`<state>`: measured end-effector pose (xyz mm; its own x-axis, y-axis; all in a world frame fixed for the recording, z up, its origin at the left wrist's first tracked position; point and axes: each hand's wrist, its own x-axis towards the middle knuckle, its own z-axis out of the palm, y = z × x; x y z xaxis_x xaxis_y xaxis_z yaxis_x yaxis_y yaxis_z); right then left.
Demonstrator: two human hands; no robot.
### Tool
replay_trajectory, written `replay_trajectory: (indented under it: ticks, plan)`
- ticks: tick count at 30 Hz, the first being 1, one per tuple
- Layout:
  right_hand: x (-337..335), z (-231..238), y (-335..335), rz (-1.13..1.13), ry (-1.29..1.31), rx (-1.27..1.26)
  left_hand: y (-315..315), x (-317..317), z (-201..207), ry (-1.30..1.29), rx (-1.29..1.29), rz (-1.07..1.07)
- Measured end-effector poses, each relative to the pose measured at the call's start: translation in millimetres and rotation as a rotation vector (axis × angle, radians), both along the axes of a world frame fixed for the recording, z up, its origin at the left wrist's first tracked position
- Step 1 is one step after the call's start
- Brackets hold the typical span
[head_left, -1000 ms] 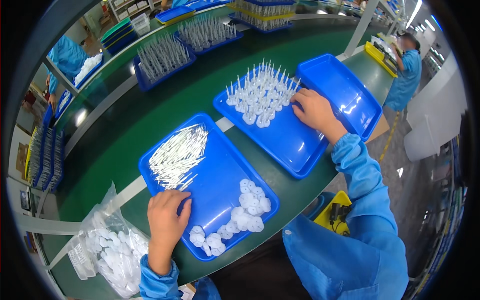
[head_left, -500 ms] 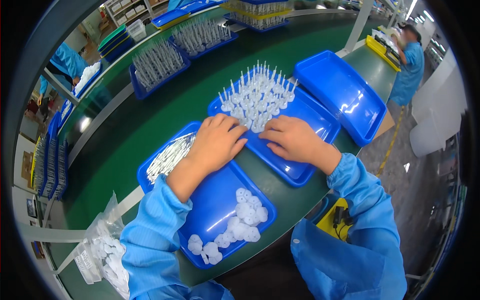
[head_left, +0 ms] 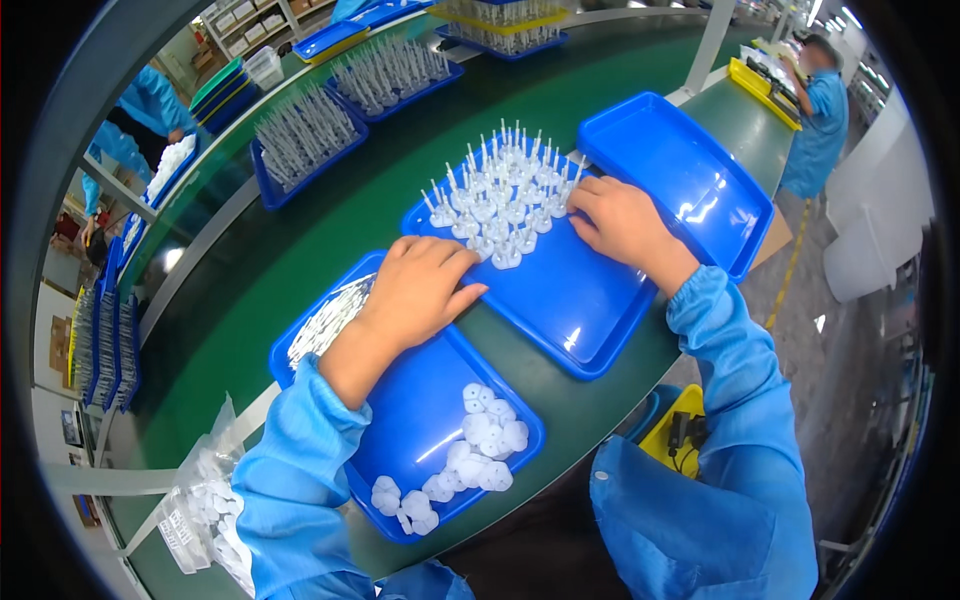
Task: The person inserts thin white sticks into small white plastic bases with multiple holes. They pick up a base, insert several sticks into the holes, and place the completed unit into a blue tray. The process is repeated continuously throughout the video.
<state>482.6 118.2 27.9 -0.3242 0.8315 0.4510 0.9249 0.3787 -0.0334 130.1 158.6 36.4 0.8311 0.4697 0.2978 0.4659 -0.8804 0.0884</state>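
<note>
Plainly, my left hand (head_left: pixel 412 288) is curled narrow at the near-left corner of the upright pieces (head_left: pixel 500 205), its fingertips too hidden for me to tell whether it holds anything. My right hand (head_left: pixel 632 228), fingers bent close together, is at their right edge; whether it pinches one, I cannot tell. So the pieces are between my hands and slightly beyond them, on the blue tray (head_left: pixel 560 305), packed stems up on broad pale bases, probably to keep them steady. Under my left hand is a second tray (head_left: pixel 415 405), with white sticks (head_left: pixel 335 320) just left of that hand and white discs (head_left: pixel 488 435) on its near right, apparently kept apart for easy picking. A clear bag (head_left: pixel 205 500) lies left of my left forearm, presumably out of reach's way.
</note>
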Motion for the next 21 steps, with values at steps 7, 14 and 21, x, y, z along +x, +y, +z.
replay_trajectory:
  ticks: [7,14,21]
  plan:
    - [-20.0,29.7,-93.2,0.044,0.094,-0.081,-71.1,-93.5,65.5,-0.013,0.205,0.149]
    - [-174.0,47.1,-106.2,0.670,0.164,-0.175,-200.1,-203.8,28.7,0.100,-0.128,0.451]
    - [-306.7,1.0,-57.2,0.715,-0.278,0.121,-221.0,-196.0,11.8,-0.071,0.002,0.496]
